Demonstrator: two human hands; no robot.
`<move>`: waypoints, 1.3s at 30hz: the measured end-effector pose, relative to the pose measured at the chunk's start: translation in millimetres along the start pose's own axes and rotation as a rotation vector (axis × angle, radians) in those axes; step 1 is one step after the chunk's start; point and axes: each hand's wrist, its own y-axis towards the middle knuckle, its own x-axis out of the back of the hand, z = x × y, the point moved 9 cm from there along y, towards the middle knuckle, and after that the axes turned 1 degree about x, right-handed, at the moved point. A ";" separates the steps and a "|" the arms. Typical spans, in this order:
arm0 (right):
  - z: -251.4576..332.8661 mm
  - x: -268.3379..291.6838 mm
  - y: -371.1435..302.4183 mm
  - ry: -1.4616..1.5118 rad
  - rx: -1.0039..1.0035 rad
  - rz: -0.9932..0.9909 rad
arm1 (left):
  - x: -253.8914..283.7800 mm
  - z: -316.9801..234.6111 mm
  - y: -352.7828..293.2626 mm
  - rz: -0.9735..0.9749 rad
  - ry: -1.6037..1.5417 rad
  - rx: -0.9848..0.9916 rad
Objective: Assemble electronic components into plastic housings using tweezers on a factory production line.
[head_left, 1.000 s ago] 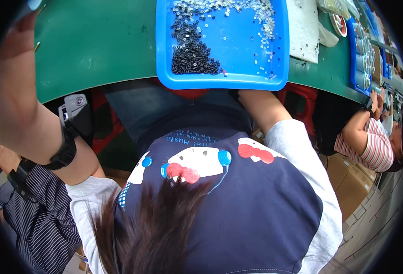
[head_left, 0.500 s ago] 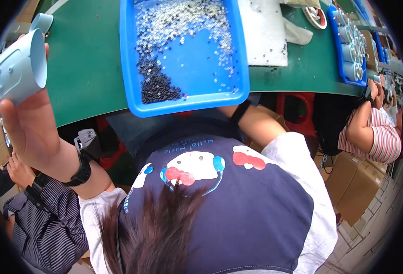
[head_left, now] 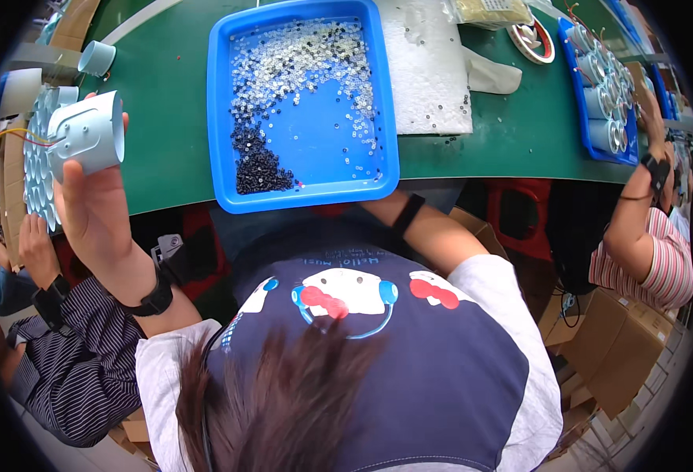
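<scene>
My left hand [head_left: 95, 197] is raised at the left, closed round a light-blue cylindrical housing [head_left: 87, 134]. The housing lies tilted on its side with its wide mouth facing right; thin red and yellow wires come out of its left side. My right forearm [head_left: 433, 232], with a black wristband, reaches under the near edge of a blue tray [head_left: 389, 118], which hides the right hand's fingers. Inside the tray are many tiny ring-like pieces: clear ones [head_left: 299, 51] at the far side and black ones [head_left: 260, 169] piled at the near left.
More light-blue housings [head_left: 40, 157] stand at the left, beside a co-worker's hand [head_left: 38, 244]. A single light-blue cup [head_left: 96, 57] sits farther back. Right of the tray lie a white foam sheet [head_left: 429, 79], a tape roll [head_left: 533, 43] and a blue tray of housings [head_left: 598, 102] near another co-worker.
The held housing has moved right and turned, bringing its wires into sight. The blue tray appears shifted slightly left and nearer as the view moved. My right hand stays under the tray edge.
</scene>
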 end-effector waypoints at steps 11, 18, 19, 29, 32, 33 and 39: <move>46.0 126.2 -110.3 -0.323 -0.127 -0.394 | 7.6 17.7 -22.0 0.039 -0.196 -0.011; 68.7 170.6 -152.4 0.483 -0.482 -0.503 | -21.4 -0.2 -60.1 0.077 0.376 -0.371; 80.3 166.4 -129.2 0.695 -0.308 -0.461 | -26.7 5.9 -58.1 0.121 0.438 -0.430; 171.1 194.6 -54.8 0.636 0.222 -0.417 | -48.6 -38.2 -76.4 0.194 0.538 -0.649; 223.1 203.5 -47.6 0.618 0.747 -0.238 | -57.9 -38.8 -76.1 0.207 0.511 -0.629; 240.3 202.7 -43.5 0.507 0.809 -0.126 | -60.2 -38.2 -76.7 0.207 0.511 -0.630; 278.6 201.1 -47.7 0.575 0.742 -0.071 | -81.3 -28.7 -76.6 0.206 0.514 -0.590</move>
